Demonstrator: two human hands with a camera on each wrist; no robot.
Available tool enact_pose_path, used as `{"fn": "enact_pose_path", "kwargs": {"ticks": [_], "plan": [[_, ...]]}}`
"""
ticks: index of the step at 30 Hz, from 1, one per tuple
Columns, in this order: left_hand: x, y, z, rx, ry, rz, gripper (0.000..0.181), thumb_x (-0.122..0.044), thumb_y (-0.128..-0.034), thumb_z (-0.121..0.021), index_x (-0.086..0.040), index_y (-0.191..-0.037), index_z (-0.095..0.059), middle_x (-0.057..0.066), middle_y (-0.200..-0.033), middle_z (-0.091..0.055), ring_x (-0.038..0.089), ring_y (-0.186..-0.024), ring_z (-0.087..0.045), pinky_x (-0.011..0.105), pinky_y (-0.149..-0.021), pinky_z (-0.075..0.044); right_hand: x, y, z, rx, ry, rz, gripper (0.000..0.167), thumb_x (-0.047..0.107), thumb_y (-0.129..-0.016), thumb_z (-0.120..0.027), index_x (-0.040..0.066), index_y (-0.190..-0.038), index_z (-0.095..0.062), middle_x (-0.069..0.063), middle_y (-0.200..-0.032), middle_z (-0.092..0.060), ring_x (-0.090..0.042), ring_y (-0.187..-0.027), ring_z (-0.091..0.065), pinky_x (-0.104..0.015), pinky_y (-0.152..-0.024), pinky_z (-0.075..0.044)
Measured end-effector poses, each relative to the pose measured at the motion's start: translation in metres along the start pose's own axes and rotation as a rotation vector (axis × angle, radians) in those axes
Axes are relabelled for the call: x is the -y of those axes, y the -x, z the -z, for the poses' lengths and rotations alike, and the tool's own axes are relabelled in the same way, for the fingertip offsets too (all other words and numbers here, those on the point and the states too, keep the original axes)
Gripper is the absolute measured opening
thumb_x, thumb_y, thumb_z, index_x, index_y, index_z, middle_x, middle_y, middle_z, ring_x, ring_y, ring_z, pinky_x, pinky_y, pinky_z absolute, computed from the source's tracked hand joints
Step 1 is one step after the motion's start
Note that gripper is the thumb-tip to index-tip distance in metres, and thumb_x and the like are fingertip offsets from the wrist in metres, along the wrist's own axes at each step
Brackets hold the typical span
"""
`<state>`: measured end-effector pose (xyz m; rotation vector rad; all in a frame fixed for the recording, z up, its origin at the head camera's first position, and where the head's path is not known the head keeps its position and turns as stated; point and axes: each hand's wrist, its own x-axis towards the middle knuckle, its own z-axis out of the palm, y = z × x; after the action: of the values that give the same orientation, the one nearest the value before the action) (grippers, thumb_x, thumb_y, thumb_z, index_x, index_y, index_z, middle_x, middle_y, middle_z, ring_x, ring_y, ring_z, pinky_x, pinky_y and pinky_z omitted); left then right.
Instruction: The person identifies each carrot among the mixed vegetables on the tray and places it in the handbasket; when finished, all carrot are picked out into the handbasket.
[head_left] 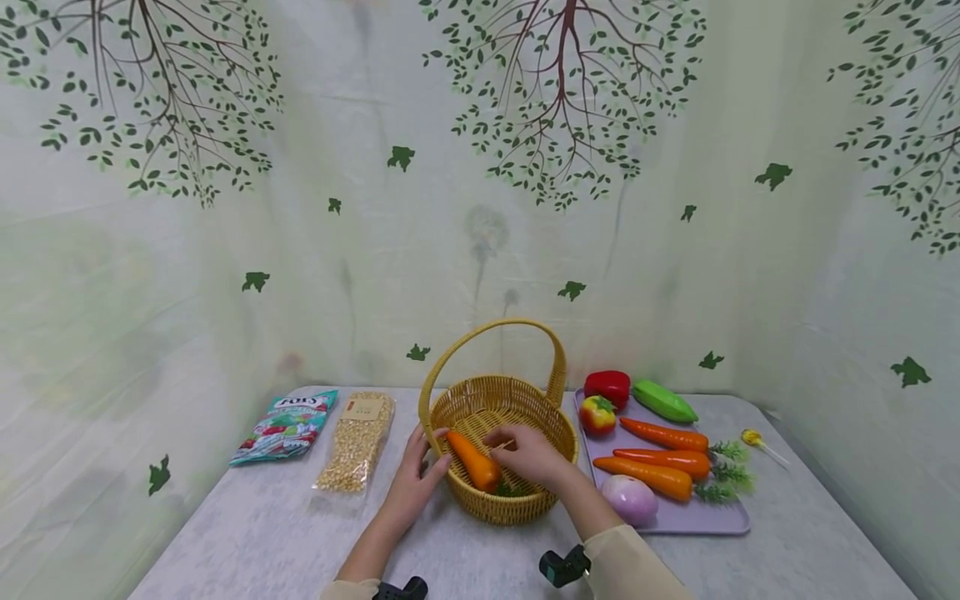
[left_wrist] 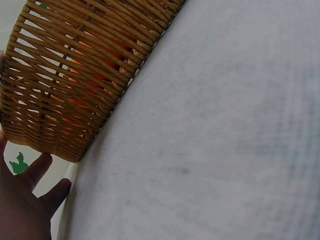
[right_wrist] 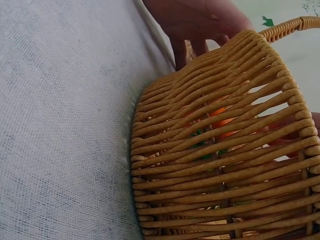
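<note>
A woven wicker basket (head_left: 504, 510) with an arched handle stands in the middle of the table. My left hand (head_left: 411, 482) holds its left side, thumb at the rim and fingers against the outer wall; in the left wrist view the hand (left_wrist: 22, 200) shows spread fingers by the weave (left_wrist: 75, 75). An orange carrot (head_left: 474, 462) lies in the basket, its thick end toward me and some green leaves beside it. My right hand (head_left: 531, 457) reaches inside, fingers loosely bent just right of the carrot, apparently holding nothing. Through the weave (right_wrist: 210, 165) in the right wrist view, orange shows.
On the right, a lilac tray (head_left: 720, 521) bears several carrots (head_left: 660, 479), a purple onion (head_left: 630, 500), a red pepper (head_left: 609, 387), a red-yellow fruit (head_left: 597, 416) and a green vegetable (head_left: 664, 401). A lollipop (head_left: 752, 438), a candy bag (head_left: 288, 427) and a corn-kernel pack (head_left: 352, 446) lie on the table.
</note>
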<state>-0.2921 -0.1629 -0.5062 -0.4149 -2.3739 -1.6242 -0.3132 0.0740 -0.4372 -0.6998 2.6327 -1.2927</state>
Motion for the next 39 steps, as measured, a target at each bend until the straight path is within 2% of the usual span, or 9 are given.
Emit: {"fn": "enact_pose_path", "kwargs": {"ticks": [5,6,13,20,24,29,32,39], "plan": [[0.002,0.000,0.000,0.000,-0.006,0.007,0.046,-0.032,-0.0993,-0.060,-0.017,-0.142,-0.051,0.000,-0.167,-0.017,0.039,-0.148,-0.033,0.065,-0.113,-0.032,0.001,0.002,-0.001,-0.129,0.036,0.019,0.022,0.015,-0.098,-0.058,0.013,-0.116,-0.071,-0.007,-0.114,-0.072,-0.020,-0.103,-0.064,-0.041,-0.089,-0.055],[0.006,-0.001,0.000,0.004,-0.007,0.006,0.046,-0.033,-0.0990,-0.060,-0.019,-0.142,-0.052,-0.002,-0.167,-0.017,0.038,-0.148,-0.033,0.065,-0.113,-0.033,0.002,0.003,-0.001,-0.155,0.030,0.023,0.021,0.014,-0.098,-0.057,0.015,-0.114,-0.071,-0.007,-0.114,-0.072,-0.020,-0.102,-0.063,-0.040,-0.089,-0.055],[0.007,0.001,-0.002,-0.012,-0.001,-0.020,0.044,-0.029,-0.0983,-0.062,-0.020,-0.140,-0.054,0.001,-0.167,-0.019,0.038,-0.146,-0.037,0.065,-0.110,-0.036,0.001,0.009,-0.002,-0.272,-0.029,0.052,0.019,0.012,-0.098,-0.057,0.022,-0.108,-0.070,0.002,-0.107,-0.072,-0.015,-0.097,-0.065,-0.027,-0.079,-0.056],[0.006,0.002,-0.003,-0.016,0.015,-0.054,0.042,-0.024,-0.0975,-0.062,-0.018,-0.138,-0.055,0.002,-0.166,-0.021,0.040,-0.144,-0.040,0.067,-0.108,-0.036,0.010,0.022,0.007,-0.289,-0.083,0.046,0.020,0.014,-0.098,-0.060,0.022,-0.114,-0.068,0.004,-0.110,-0.072,-0.015,-0.101,-0.064,-0.035,-0.089,-0.055],[0.005,0.001,-0.004,-0.013,0.018,-0.067,0.042,-0.023,-0.0976,-0.062,-0.016,-0.138,-0.055,0.003,-0.166,-0.021,0.041,-0.143,-0.041,0.067,-0.107,-0.037,0.015,0.032,0.021,-0.310,-0.104,0.024,0.024,0.016,-0.097,-0.063,0.024,-0.118,-0.067,0.003,-0.115,-0.071,-0.015,-0.104,-0.063,-0.036,-0.092,-0.055],[0.004,0.000,-0.004,-0.011,0.025,-0.066,0.042,-0.024,-0.0979,-0.062,-0.017,-0.138,-0.055,0.003,-0.167,-0.021,0.040,-0.143,-0.041,0.067,-0.107,-0.036,0.016,0.047,0.042,-0.315,-0.072,0.023,0.029,0.017,-0.096,-0.065,0.025,-0.125,-0.064,0.006,-0.120,-0.070,-0.015,-0.110,-0.063,-0.039,-0.096,-0.055],[0.005,0.000,-0.004,-0.015,0.022,-0.059,0.042,-0.023,-0.0977,-0.062,-0.017,-0.138,-0.055,0.003,-0.167,-0.021,0.039,-0.143,-0.041,0.066,-0.107,-0.037,0.013,0.055,0.054,-0.319,-0.044,0.030,0.031,0.017,-0.097,-0.064,0.025,-0.127,-0.063,0.007,-0.122,-0.068,-0.015,-0.111,-0.062,-0.036,-0.095,-0.055],[0.004,0.001,-0.001,-0.010,0.022,-0.052,0.043,-0.024,-0.0981,-0.062,-0.018,-0.140,-0.054,0.002,-0.167,-0.020,0.039,-0.143,-0.041,0.066,-0.109,-0.035,0.000,0.073,0.076,-0.382,-0.016,0.036,0.031,0.015,-0.098,-0.062,0.021,-0.129,-0.062,-0.001,-0.126,-0.068,-0.021,-0.111,-0.064,-0.029,-0.092,-0.053]]}}
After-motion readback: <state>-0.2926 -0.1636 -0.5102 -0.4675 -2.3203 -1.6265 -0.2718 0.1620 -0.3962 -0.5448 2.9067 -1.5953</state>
